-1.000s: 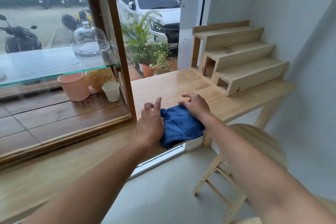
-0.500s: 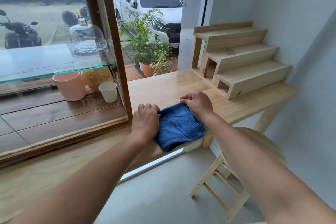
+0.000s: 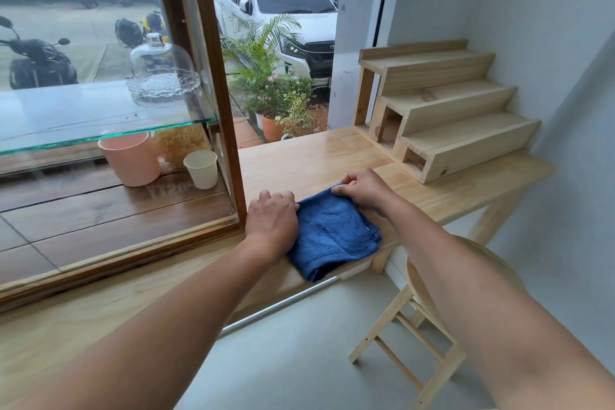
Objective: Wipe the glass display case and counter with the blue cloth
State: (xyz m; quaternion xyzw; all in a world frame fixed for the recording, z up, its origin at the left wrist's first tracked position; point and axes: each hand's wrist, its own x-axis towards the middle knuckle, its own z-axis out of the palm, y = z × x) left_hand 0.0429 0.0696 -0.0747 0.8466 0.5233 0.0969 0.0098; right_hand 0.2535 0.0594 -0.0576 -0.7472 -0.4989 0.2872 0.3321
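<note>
A folded blue cloth (image 3: 332,234) lies on the light wooden counter (image 3: 316,156), close to its front edge. My left hand (image 3: 271,218) curls over the cloth's left edge, right beside the corner of the wood-framed glass display case (image 3: 229,110). My right hand (image 3: 362,188) pinches the cloth's far right corner. The case holds a glass shelf with a glass dome (image 3: 161,71) on it, and below that a pink pot (image 3: 131,158) and a white paper cup (image 3: 201,168).
A stepped wooden riser (image 3: 439,110) stands at the counter's back right against the wall. A wooden stool (image 3: 429,309) sits below the counter's right end. Potted plants (image 3: 276,103) and a parked white truck show beyond the counter.
My left hand's fingers have curled down onto the cloth's left edge, and my right hand has closed on its far corner. The cloth has stayed in about the same spot.
</note>
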